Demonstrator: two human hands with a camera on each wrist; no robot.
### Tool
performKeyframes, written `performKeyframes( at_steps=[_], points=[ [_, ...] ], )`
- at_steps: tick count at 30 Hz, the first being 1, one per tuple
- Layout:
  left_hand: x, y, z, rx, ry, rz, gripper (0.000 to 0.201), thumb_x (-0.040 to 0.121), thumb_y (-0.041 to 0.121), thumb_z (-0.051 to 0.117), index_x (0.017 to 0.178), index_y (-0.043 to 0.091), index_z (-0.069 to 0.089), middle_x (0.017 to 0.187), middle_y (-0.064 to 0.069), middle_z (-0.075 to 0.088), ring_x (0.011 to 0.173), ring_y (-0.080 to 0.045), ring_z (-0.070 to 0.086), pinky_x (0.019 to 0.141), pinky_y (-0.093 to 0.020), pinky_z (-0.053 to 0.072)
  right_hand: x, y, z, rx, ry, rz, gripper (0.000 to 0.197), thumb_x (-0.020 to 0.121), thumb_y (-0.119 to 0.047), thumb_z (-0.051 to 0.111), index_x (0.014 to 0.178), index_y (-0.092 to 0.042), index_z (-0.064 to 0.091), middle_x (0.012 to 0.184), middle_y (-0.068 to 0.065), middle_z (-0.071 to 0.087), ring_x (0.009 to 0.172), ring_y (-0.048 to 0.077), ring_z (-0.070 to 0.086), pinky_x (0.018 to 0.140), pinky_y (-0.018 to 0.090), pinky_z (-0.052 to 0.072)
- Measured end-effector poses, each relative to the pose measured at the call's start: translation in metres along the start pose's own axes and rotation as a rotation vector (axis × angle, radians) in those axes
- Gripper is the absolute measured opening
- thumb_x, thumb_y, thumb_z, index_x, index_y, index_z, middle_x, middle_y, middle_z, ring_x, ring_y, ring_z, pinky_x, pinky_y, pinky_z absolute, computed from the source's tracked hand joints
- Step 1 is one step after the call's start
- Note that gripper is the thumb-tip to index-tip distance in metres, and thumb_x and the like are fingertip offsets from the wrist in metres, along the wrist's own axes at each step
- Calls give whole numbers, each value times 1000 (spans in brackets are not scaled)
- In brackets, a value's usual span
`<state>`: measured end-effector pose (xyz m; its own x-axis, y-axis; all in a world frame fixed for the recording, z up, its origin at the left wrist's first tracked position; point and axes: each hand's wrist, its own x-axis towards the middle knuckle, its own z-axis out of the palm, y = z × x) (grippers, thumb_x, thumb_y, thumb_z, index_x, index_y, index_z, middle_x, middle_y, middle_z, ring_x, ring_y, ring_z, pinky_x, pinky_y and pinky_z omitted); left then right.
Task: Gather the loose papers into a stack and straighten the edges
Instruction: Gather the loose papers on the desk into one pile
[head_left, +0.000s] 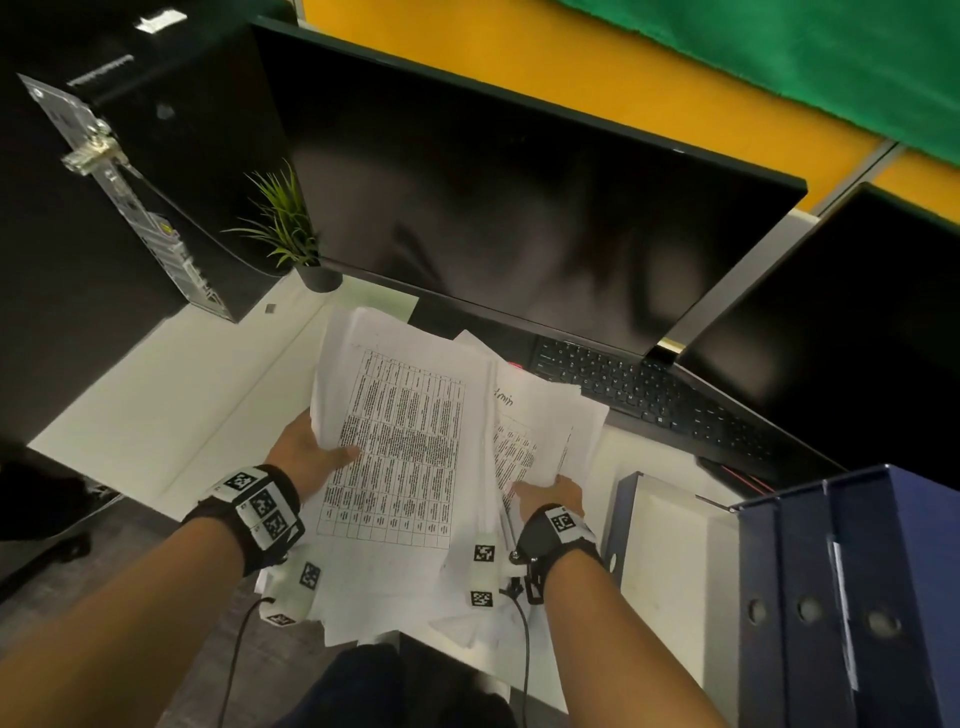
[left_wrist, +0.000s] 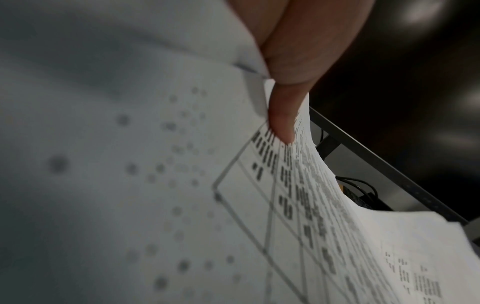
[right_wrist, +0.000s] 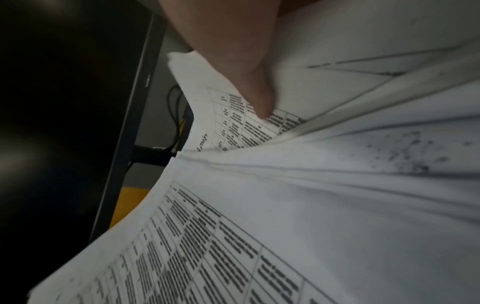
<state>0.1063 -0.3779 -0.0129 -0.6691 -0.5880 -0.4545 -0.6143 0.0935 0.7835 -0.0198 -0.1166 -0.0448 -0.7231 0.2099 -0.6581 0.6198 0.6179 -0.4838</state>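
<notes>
Papers (head_left: 400, 441): thin, creased printed sheets, unevenly fanned; left hand (head_left: 306, 452) and right hand (head_left: 545, 493) pinch opposite edges.

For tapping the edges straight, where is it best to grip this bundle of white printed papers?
Probably both long side edges of the white printed papers, near mid-height, one of the hands per side: sheets fan out unevenly at top and bottom, so those ends need freedom.

Papers (head_left: 410, 441) held over bench (head_left: 171, 415) centre, left hand (head_left: 306, 452) at their 9 o'clock, right hand (head_left: 545, 493) at 4. Monitor (head_left: 519, 208) at 12 behind, keyboard (head_left: 649, 395) at 2, plant (head_left: 291, 228) at 11, binders (head_left: 841, 597) at 4.
</notes>
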Motion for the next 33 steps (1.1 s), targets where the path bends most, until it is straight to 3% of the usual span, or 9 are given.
performKeyframes(
  at_steps=[3,6,11,16,21,23,27,31,33],
  points=[
    [2,-3,-3,6,-5,-18,63,80,14,81,135,12,51,114,-10,66,107,-34,61,83,-42,50,-18,-5,-16,108,88,-118,28,85,-13,69,112,-7,63,104,10,69,82,22,59,71,22,45],
    [3,-4,-10,21,-10,-36,64,80,15,81,136,12,50,119,-11,65,112,-35,60,91,-47,51,-48,-23,-56,142,242,-304,10,88,-15,67,94,-20,61,87,2,68,78,23,65,57,20,44],
    [3,-6,-11,85,-59,-76,60,81,13,80,134,11,50,115,-9,64,109,-32,59,92,-45,49,-103,-52,-143,-14,417,-785,12,86,-23,70,87,-32,62,77,-15,62,75,15,65,71,35,57],
    [-4,4,9,99,-114,-57,58,85,16,76,136,12,49,116,-7,64,104,-27,57,95,-46,48,-149,-88,-195,141,475,-1010,16,82,-24,76,94,-25,67,81,-16,64,77,-3,64,62,25,55],
    [-7,12,30,-22,-160,-89,47,102,33,50,142,9,47,137,-13,58,119,-31,55,99,-41,44,-143,-103,-188,365,255,-910,22,80,-17,78,98,-24,68,88,-15,68,76,-4,69,60,15,56],
    [-4,10,26,-153,-165,-144,50,103,41,46,141,9,51,140,-8,55,121,-24,53,104,-37,39,-118,-101,-166,300,142,-788,26,80,-16,77,104,-20,68,94,-9,70,81,2,69,64,21,57],
    [34,-41,4,-512,-287,-398,115,60,97,48,144,18,50,149,-9,51,140,-32,44,118,-57,24,-53,-83,-112,84,-3,-588,32,84,-15,73,115,-15,65,111,4,71,92,17,66,81,31,53],
    [13,-27,3,-561,-323,-420,89,78,84,44,135,17,59,133,-14,64,124,-37,59,108,-59,40,-16,-40,-61,-317,-56,-436,46,100,-15,46,145,-16,40,140,9,53,124,28,53,105,29,37],
    [4,-16,15,-490,-304,-350,80,86,70,55,145,17,47,143,-14,56,127,-35,56,108,-57,42,-15,-21,-46,-471,-117,-410,47,101,-12,36,148,-13,35,146,11,46,133,29,45,110,28,30]
  ],
)
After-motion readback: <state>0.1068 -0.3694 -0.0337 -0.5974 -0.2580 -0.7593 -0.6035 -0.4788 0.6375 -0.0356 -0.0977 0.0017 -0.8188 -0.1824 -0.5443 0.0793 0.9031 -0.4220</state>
